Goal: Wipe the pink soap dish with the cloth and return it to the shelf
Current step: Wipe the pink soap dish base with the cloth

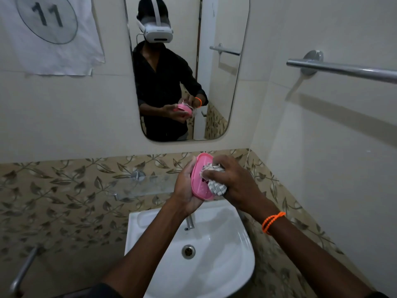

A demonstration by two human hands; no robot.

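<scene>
Soap dish (198,179) first: the pink thing sits tilted on edge in my left hand (185,190), above the white basin (240,250) and in front of the leaf-patterned tile band (64,190). My left fingers curl round its back while the palm cups its lower edge, so its open inside faces my right hand (234,181). That right hand is bunched round a grey-and-white patterned cloth (216,186), fingers and thumb curled over it, and presses the wad against the inside of the dish, covering much of the right half. A few small dark holes show in the pink floor just left of the cloth. An orange beaded band (272,221) rings my right wrist. Behind the dish, a clear glass shelf (139,188) runs along the tiles, held by chrome fittings. The tap (190,222) pokes out below my left wrist, and the drain (188,251) lies lower in the bowl. In the mirror (236,82) I see the same grip reflected. A chrome towel rail (343,69) crosses the right wall, and a sheet marked 11 (49,29) hangs at upper left.
</scene>
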